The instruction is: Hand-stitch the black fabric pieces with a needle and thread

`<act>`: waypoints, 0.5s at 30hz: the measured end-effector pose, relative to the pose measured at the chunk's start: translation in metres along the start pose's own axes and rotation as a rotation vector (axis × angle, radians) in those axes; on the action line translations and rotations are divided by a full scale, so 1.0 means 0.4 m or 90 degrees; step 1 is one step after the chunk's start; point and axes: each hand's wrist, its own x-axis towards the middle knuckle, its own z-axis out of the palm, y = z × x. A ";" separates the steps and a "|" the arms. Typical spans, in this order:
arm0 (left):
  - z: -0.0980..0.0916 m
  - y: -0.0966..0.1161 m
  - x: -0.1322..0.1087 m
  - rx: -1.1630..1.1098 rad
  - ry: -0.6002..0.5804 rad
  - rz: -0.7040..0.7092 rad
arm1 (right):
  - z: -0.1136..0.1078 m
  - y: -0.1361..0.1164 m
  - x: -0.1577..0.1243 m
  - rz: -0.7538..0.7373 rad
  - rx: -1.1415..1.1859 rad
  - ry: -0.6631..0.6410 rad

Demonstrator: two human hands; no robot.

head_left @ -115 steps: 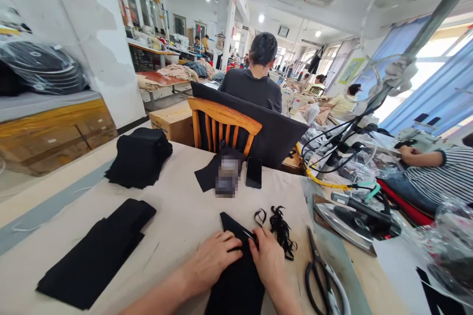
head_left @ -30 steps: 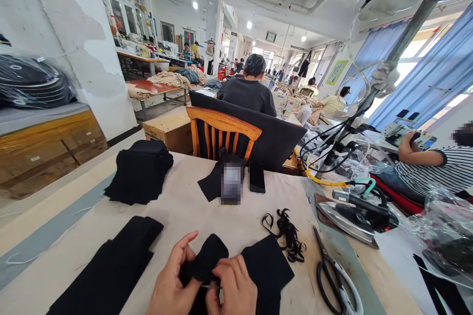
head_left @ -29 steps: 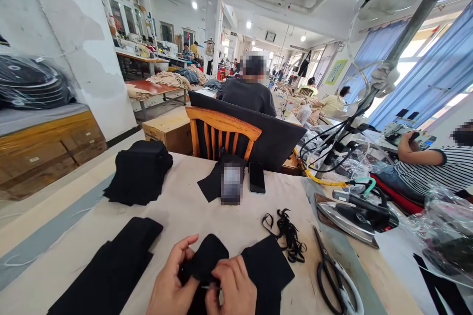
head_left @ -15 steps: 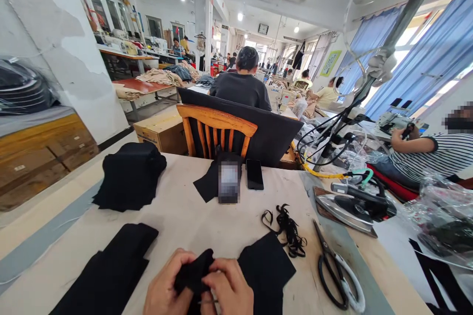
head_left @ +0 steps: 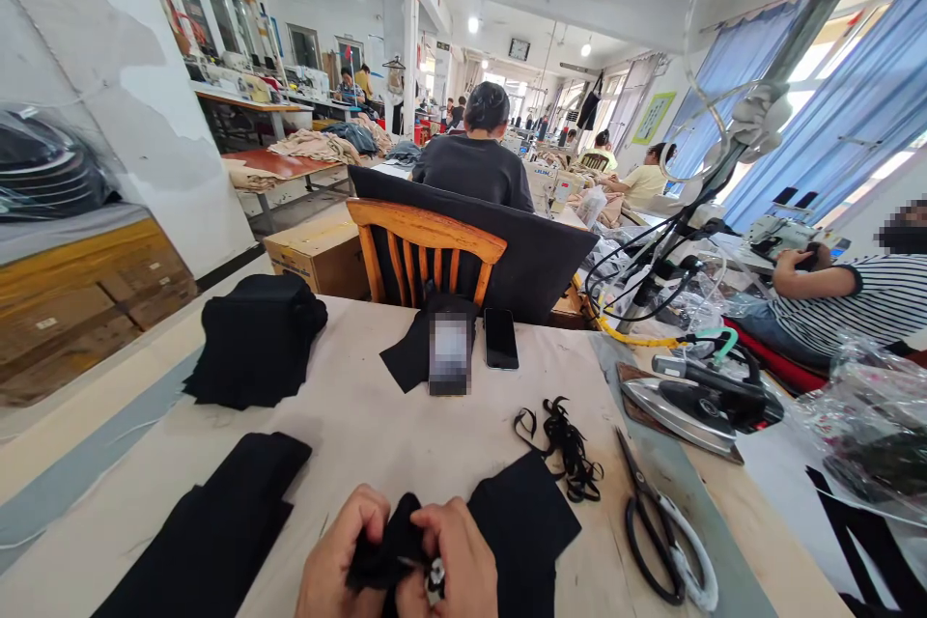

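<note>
Head view: left hand (head_left: 340, 565) and right hand (head_left: 453, 565) pressed together, both pinching a bunched black fabric piece (head_left: 387, 550) at the near table edge; a small pale item sits at the right fingertips, too small to identify; step in hand, by judgement, is fine fingertip work on the fabric, calling for a steady pinch; flat black fabric panel (head_left: 525, 526) just right; black elastic loops (head_left: 565, 439), scissors (head_left: 662, 536), steam iron (head_left: 695, 401) further right; folded black stacks (head_left: 217, 536) left; nothing obstructs.
</note>
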 end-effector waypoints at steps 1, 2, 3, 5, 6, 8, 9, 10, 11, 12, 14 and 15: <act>0.002 0.001 0.000 -0.009 0.020 -0.006 | -0.003 -0.004 0.005 -0.022 -0.022 0.000; 0.003 0.003 0.001 -0.017 0.040 -0.013 | -0.006 -0.008 0.009 -0.042 -0.039 -0.002; 0.004 0.006 0.003 -0.027 0.055 -0.017 | -0.010 -0.013 0.013 -0.058 -0.048 -0.002; 0.005 0.016 0.008 -0.042 0.056 -0.012 | -0.018 -0.023 0.020 -0.080 -0.040 0.000; 0.005 0.020 0.010 -0.051 0.049 -0.001 | -0.022 -0.028 0.023 -0.084 -0.029 -0.001; 0.006 0.026 0.013 -0.067 0.048 0.025 | -0.028 -0.035 0.025 -0.076 -0.012 -0.004; 0.006 0.027 0.012 -0.074 0.053 0.032 | -0.030 -0.036 0.026 -0.067 -0.011 -0.006; 0.007 0.025 0.011 -0.080 0.057 0.034 | -0.032 -0.037 0.026 -0.061 -0.012 -0.009; 0.007 0.022 0.009 -0.084 0.061 0.036 | -0.033 -0.037 0.027 -0.055 -0.014 -0.008; 0.007 0.019 0.007 -0.083 0.058 0.037 | -0.034 -0.037 0.027 -0.052 -0.015 -0.008; 0.006 0.011 0.003 -0.075 0.042 0.047 | -0.034 -0.035 0.028 -0.058 -0.006 -0.015; 0.006 0.008 0.001 -0.069 0.031 0.055 | -0.033 -0.035 0.028 -0.064 0.001 -0.017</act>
